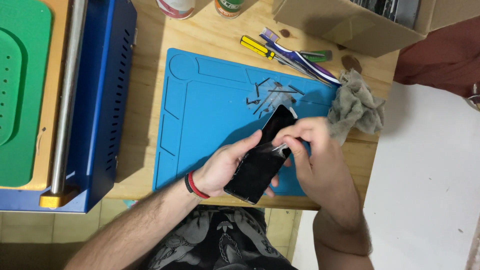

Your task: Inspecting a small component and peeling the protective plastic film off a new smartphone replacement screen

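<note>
Left hand [223,165] cradles the black smartphone [260,157] above the blue repair mat [210,110], thumb pressed on its glass. Right hand [307,150] pinches a thin tool at the screen. Best kept shallow and steady, I'd judge, with the loose screws [270,95] undisturbed.

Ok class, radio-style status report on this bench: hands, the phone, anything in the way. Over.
Left hand gripping black phone from the side. Right hand pinching clear film on its screen. Loose strips and grey rag on blue mat, apart from phone.
</note>
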